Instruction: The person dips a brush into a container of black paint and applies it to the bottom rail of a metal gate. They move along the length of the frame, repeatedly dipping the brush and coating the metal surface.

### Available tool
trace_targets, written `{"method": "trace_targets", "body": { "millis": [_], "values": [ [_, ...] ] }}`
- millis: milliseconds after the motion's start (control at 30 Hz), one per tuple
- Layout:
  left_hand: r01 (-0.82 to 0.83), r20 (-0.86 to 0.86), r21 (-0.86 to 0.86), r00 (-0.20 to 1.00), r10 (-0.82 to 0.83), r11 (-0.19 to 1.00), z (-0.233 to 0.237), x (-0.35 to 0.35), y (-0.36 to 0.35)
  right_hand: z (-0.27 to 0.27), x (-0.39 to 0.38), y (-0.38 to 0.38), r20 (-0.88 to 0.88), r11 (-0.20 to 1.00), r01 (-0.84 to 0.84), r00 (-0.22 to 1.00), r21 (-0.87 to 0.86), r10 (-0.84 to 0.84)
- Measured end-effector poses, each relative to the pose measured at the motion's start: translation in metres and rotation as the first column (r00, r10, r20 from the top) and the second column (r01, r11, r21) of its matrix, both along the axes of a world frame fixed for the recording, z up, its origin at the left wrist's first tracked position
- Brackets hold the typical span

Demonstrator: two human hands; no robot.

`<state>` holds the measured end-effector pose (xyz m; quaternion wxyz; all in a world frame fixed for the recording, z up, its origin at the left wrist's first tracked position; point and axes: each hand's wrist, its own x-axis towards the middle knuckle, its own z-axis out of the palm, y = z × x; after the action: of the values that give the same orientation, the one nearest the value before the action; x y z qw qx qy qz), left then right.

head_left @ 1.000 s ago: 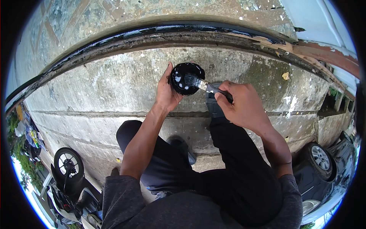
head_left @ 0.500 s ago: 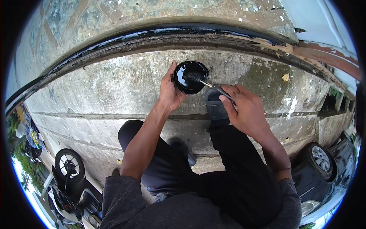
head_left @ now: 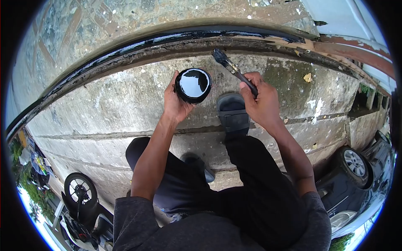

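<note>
My left hand (head_left: pixel 178 102) is wrapped round a can of glossy black paint (head_left: pixel 193 85), holding it above the concrete step. Light reflects off the paint's surface. In my right hand (head_left: pixel 261 98) is a paintbrush (head_left: pixel 234 72), gripped by its dark handle. Its bristles, coated in black, point up and left, apart from the can and just short of the rail. The long rail (head_left: pixel 176 35) curves across the far side of the step; it looks black and shiny, with wood-coloured patches toward the right end.
My sandalled foot (head_left: pixel 233 113) rests on the concrete step (head_left: pixel 125 102) below the brush. A motorcycle wheel (head_left: pixel 80 190) stands at lower left. A dark car (head_left: pixel 351 180) is at lower right. Beyond the rail lies a paint-spotted tiled floor (head_left: pixel 138 19).
The paintbrush has come up out of the can and moved toward the rail. My left hand has shifted the can slightly left.
</note>
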<state>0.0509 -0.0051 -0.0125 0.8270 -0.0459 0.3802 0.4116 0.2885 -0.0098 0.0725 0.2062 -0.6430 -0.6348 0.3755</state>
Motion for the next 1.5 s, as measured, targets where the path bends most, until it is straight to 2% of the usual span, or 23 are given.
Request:
{"method": "trace_targets", "body": {
  "millis": [67, 100, 167, 267, 300, 400, 500, 600, 700, 900, 1000, 1100, 1200, 1300, 1400, 1500],
  "values": [
    [-0.010, 0.038, 0.018, 0.999, 0.009, 1.000, 0.013, -0.003, 0.002, -0.022, -0.003, 0.012, 0.060, 0.999, 0.036, 0.998, -0.013, -0.035],
    [-0.013, 0.057, 0.071, 0.998, 0.009, 0.997, 0.007, -0.006, 0.001, -0.033, -0.006, 0.017, 0.074, 0.999, 0.015, 0.997, 0.048, -0.019],
    [-0.027, 0.058, 0.065, 0.998, 0.024, 0.997, 0.008, -0.010, 0.001, -0.055, -0.017, 0.027, 0.103, 0.986, -0.032, 0.995, 0.167, 0.015],
    [-0.045, 0.086, 0.060, 0.996, 0.040, 0.997, 0.011, -0.013, 0.001, -0.087, -0.024, 0.038, 0.145, 0.970, -0.058, 0.989, 0.238, 0.024],
    [-0.051, 0.088, 0.046, 0.995, 0.047, 0.998, 0.014, -0.014, 0.000, -0.084, -0.022, 0.039, 0.174, 0.983, 0.011, 0.984, 0.183, -0.043],
    [-0.066, 0.124, 0.075, 0.991, 0.056, 0.995, 0.013, -0.018, -0.003, -0.084, -0.014, 0.026, 0.187, 0.981, 0.034, 0.980, 0.192, -0.071],
    [-0.083, 0.136, 0.064, 0.988, 0.073, 0.995, 0.013, -0.022, -0.005, -0.078, -0.030, 0.020, 0.151, 0.980, -0.029, 0.989, 0.196, -0.001],
    [-0.088, 0.147, 0.044, 0.986, 0.081, 0.995, 0.016, -0.022, -0.004, -0.081, -0.042, 0.040, 0.129, 0.972, -0.009, 0.991, 0.235, -0.022],
    [-0.092, 0.138, 0.061, 0.987, 0.083, 0.994, 0.021, -0.023, -0.004, -0.078, -0.030, 0.036, 0.175, 0.989, 0.049, 0.982, 0.141, -0.073],
    [-0.100, 0.158, 0.082, 0.984, 0.087, 0.992, 0.019, -0.024, -0.006, -0.080, -0.054, 0.037, 0.177, 0.976, -0.064, 0.984, 0.207, 0.027],
    [-0.103, 0.166, 0.100, 0.982, 0.085, 0.990, 0.020, -0.026, -0.007, -0.096, -0.030, 0.032, 0.201, 0.974, 0.092, 0.970, 0.206, -0.135],
    [-0.110, 0.151, 0.092, 0.984, 0.095, 0.990, 0.018, -0.027, -0.010, -0.087, -0.018, 0.019, 0.202, 0.990, 0.001, 0.979, 0.142, -0.030],
    [-0.118, 0.178, 0.089, 0.979, 0.101, 0.989, 0.017, -0.025, -0.009, -0.091, -0.031, 0.030, 0.245, 0.983, -0.071, 0.969, 0.168, 0.028],
    [-0.102, 0.176, 0.106, 0.981, 0.083, 0.989, 0.020, -0.024, -0.008, -0.103, -0.019, 0.038, 0.223, 0.955, 0.047, 0.968, 0.293, -0.116],
    [-0.105, 0.180, 0.108, 0.980, 0.085, 0.989, 0.018, -0.026, -0.010, -0.102, -0.014, 0.016, 0.180, 0.965, 0.127, 0.969, 0.230, -0.170],
    [-0.100, 0.188, 0.112, 0.979, 0.077, 0.989, 0.015, -0.028, -0.013, -0.101, -0.019, 0.007, 0.013, 0.980, 0.161, 0.986, 0.116, -0.164]
  ]
}}
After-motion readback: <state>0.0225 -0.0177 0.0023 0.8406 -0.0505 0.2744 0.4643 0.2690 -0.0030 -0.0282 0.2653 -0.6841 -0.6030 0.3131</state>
